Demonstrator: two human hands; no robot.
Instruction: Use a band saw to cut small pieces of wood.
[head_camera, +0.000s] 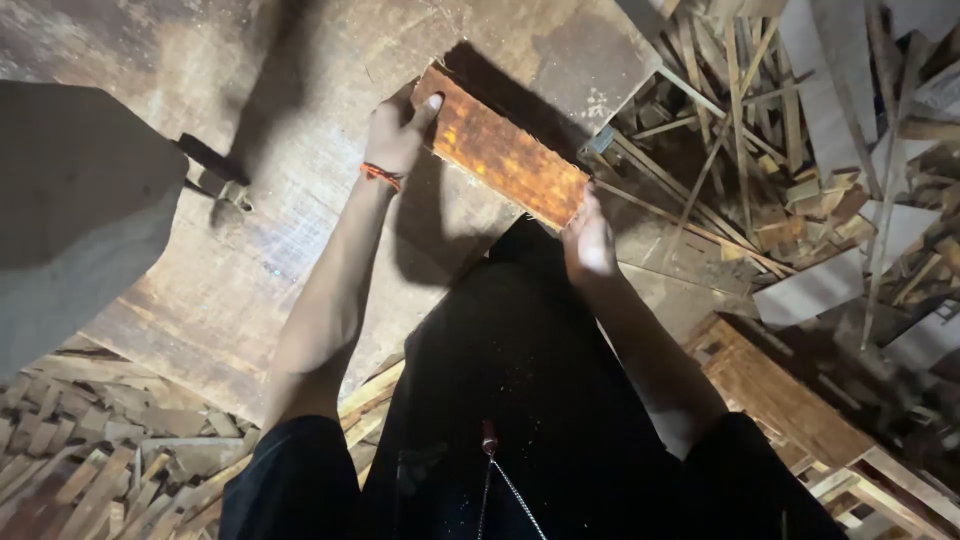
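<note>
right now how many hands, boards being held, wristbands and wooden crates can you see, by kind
hands: 2, left hand and right hand
held wooden board: 1
red wristband: 1
wooden crate: 1
total: 5

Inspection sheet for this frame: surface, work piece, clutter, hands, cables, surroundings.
Surface: worn wooden tabletop, scuffed and stained.
Work piece: flat reddish-brown wooden board, held over the tabletop, tilted.
Clutter: small metal bracket on the tabletop.
Hands: left hand grips the board's far end, a red thread band on that wrist; right hand holds the near end.
Cables: nothing seen.
Surroundings: wood strips and offcuts piled at right, small wood blocks heaped lower left, a wooden crate at lower right.
</note>
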